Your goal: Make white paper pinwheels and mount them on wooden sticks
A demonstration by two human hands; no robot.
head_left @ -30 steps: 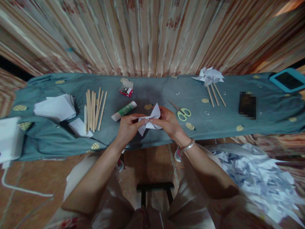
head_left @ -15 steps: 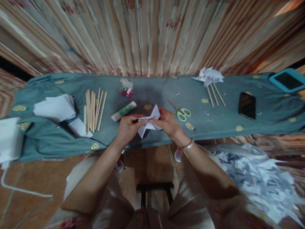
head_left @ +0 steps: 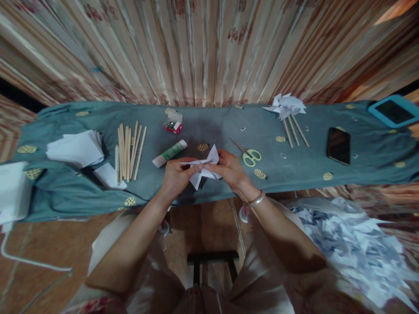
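A white paper pinwheel with pointed blades is held over the near middle of the cloth-covered table. My left hand pinches it from the left, thumb at its centre. From the right, my right hand grips it too, its thumb meeting the other near the middle. Fingers cover part of the paper's folds. Just beyond my left hand lies a green-and-white glue stick. To the right of my right hand are scissors with pale green handles. An opened small box of metal pins sits farther back.
Wooden sticks lie left of the glue stick, beside stacked white paper. Finished pinwheels on sticks, a phone and a blue-framed tablet are on the right. Paper scraps fill a bag below.
Both hands keep nearly the same hold on the paper pinwheel. The view has shifted very slightly; nothing else has visibly moved.
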